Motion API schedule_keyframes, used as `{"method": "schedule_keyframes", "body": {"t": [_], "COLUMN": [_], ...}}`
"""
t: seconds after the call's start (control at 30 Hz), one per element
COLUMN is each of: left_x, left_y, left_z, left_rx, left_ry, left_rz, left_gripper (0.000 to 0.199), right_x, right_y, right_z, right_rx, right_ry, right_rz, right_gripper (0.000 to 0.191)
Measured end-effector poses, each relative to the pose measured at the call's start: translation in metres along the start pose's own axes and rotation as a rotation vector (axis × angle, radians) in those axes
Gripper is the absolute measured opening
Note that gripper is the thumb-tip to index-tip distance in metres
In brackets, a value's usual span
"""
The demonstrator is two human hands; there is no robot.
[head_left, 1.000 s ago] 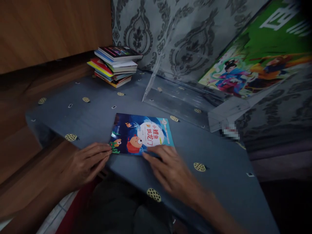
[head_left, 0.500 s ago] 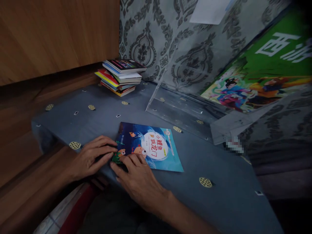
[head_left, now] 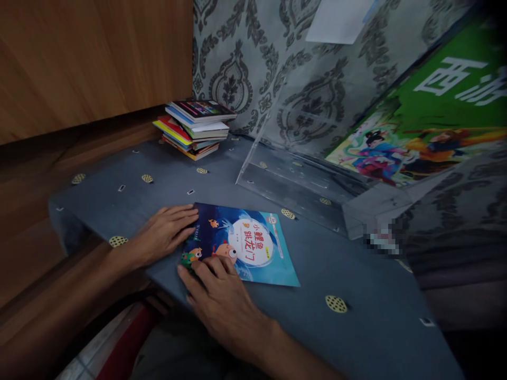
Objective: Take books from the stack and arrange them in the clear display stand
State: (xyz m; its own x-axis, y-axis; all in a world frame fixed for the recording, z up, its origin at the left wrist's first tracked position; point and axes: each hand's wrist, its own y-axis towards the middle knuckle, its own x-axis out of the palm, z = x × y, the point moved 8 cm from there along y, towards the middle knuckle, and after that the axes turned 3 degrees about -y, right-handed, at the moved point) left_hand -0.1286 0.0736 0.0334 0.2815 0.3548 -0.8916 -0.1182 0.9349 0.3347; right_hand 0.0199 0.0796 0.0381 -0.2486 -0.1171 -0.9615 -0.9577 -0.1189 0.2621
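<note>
A thin blue picture book [head_left: 259, 248] with cartoon fish and a white circle on its cover lies closed and flat on the cloth-covered table. My left hand [head_left: 164, 232] rests by its left edge, fingers stretched out, with the tips at the upper left corner. Over the near edge lies my right hand [head_left: 225, 303]; its slightly bent fingers touch the lower cover and its thumb sits apart near the lower left corner. The right hand hides part of the cover.
Several books form an uneven stack [head_left: 196, 129] at the back left. A clear acrylic stand [head_left: 293, 184] is by the patterned wall, beside a green illustrated book [head_left: 420, 121] leaning at the right. A wooden panel [head_left: 95, 63] rises at the left.
My left hand has slid away from me along the book's left edge, from near the lower corner to the upper one. My right hand and the book stay nearly in place.
</note>
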Motion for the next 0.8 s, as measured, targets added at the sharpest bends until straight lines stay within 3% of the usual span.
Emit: {"method": "schedule_keyframes", "body": {"t": [0.13, 0.37, 0.63, 0.8], "left_x": [0.001, -0.001, -0.002, -0.001], "left_y": [0.021, 0.033, 0.039, 0.037], "left_z": [-0.013, -0.033, -0.036, -0.041], "left_rx": [-0.013, -0.029, -0.014, -0.076], "left_ry": [0.006, -0.163, -0.229, -0.242], "left_rz": [-0.032, -0.041, -0.068, -0.072], "left_gripper": [0.041, 0.036, 0.033, 0.038], "right_x": [-0.001, -0.004, -0.004, -0.007], "right_y": [0.0, 0.003, 0.002, 0.024], "right_z": [-0.001, -0.001, -0.002, 0.024], "right_rx": [-0.013, -0.018, -0.038, 0.001], "right_ry": [0.001, -0.008, -0.031, 0.028], "right_rz": [0.01, -0.009, -0.005, -0.068], "right_gripper": [0.042, 0.04, 0.038, 0.032]}}
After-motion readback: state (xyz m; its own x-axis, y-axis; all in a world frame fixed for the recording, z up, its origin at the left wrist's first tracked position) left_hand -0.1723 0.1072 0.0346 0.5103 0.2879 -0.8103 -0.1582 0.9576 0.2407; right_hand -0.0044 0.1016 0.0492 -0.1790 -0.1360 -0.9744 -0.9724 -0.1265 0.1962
